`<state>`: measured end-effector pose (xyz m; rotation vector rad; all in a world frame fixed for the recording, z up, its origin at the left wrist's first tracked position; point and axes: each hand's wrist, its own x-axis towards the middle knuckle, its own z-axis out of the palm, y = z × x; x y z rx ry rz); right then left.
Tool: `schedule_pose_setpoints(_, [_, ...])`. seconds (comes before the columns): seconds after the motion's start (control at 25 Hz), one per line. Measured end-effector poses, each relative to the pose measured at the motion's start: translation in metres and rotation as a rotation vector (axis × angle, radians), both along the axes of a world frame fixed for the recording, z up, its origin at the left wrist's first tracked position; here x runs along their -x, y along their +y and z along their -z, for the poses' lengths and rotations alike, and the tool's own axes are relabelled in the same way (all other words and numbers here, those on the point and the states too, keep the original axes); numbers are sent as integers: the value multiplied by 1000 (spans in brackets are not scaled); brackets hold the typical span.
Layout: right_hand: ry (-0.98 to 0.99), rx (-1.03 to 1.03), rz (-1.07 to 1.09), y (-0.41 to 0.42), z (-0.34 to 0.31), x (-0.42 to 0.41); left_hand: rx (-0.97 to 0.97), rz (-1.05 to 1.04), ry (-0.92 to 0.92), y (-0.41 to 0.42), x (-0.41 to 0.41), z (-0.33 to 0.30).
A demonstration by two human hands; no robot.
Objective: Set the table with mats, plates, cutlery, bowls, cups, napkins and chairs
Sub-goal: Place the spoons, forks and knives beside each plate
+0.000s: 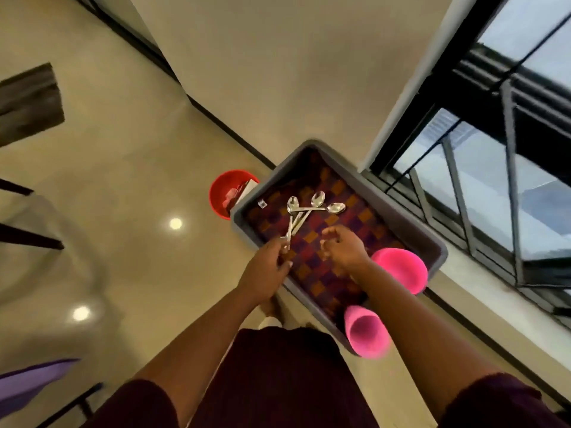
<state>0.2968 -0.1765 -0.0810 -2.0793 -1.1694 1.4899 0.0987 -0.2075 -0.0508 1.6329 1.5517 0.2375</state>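
Grey plastic tray [309, 156], lined with checked mats [321, 270], holds three steel spoons [312, 206] fanned out at its far end. Left hand [265, 270] pinches their handles between curled fingers [282, 250]. Right hand [343, 248] hovers just beside, fingers loosely curled, holding nothing. Two pink cups [366, 332] lie at the tray's near right.

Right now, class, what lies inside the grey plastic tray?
Inside the grey plastic tray: a purple-and-orange checked mat, three steel spoons held by the left hand, and two pink plastic cups. The forearms cover part of the mat; anything beneath the mat is hidden.
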Motion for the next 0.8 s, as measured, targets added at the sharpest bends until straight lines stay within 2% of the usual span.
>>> schedule_pose_setpoints(0.08, [-46, 39, -92, 30, 35, 6, 44, -17, 69, 36, -14, 34])
schedule_pose_setpoints(0.2, [-132, 26, -200, 65, 77, 18, 121, -18, 305, 72, -29, 85])
schedule_pose_setpoints(0.32, [-170, -52, -143, 84, 108, 25, 64, 22, 509, 88, -38, 124])
schedule_pose_setpoints(0.44, [-260, -108, -105, 100, 140, 24, -18, 15, 533, 109, -52, 163])
schedule_pose_setpoints(0.6, [-414, -123, -86, 100, 145, 24, -15, 164, 574, 118, -76, 172])
schedule_pose_setpoints(0.68, [-396, -78, 20, 99, 142, 28, 38, 196, 582, 114, -81, 167])
schedule_pose_setpoints(0.8, [-253, 79, 374, 98, 139, 27, 186, 182, 492, 111, -73, 154])
